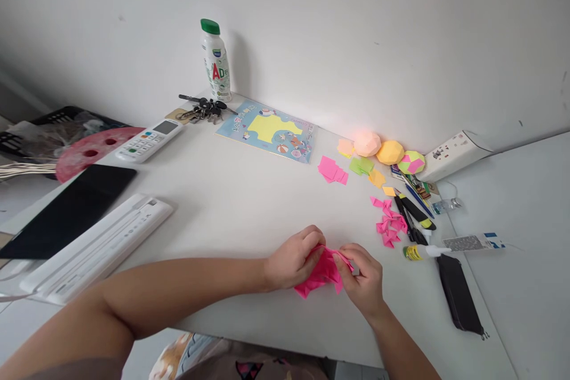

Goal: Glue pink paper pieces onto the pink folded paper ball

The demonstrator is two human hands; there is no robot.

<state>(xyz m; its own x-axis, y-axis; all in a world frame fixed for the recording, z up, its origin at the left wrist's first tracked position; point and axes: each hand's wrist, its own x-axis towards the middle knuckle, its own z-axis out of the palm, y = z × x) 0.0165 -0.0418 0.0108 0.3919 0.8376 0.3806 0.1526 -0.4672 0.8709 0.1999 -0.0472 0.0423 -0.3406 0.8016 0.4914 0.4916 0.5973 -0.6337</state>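
Observation:
Between my hands, low over the front of the white table (pixel 214 214), is a pink folded-paper piece (pixel 323 273) made of joined units with pointed flaps. My left hand (pixel 296 255) grips its left side, thumb and fingers closed on the paper. At its upper right edge, my right hand (pixel 363 279) pinches the paper between thumb and fingers. Off to the right lies a loose pile of small pink folded units (pixel 390 222). Flat pink paper pieces (pixel 332 170) and green ones (pixel 361 166) rest farther back.
Paper balls (pixel 367 143) line the wall beside a white box (pixel 456 155). A glue bottle (pixel 423 252), a box cutter (pixel 416 212) and a black pouch (pixel 461 294) lie right. A bottle (pixel 216 62), keys (pixel 205 110), a remote (pixel 149 141) and a black tablet (pixel 66 211) stand or lie left.

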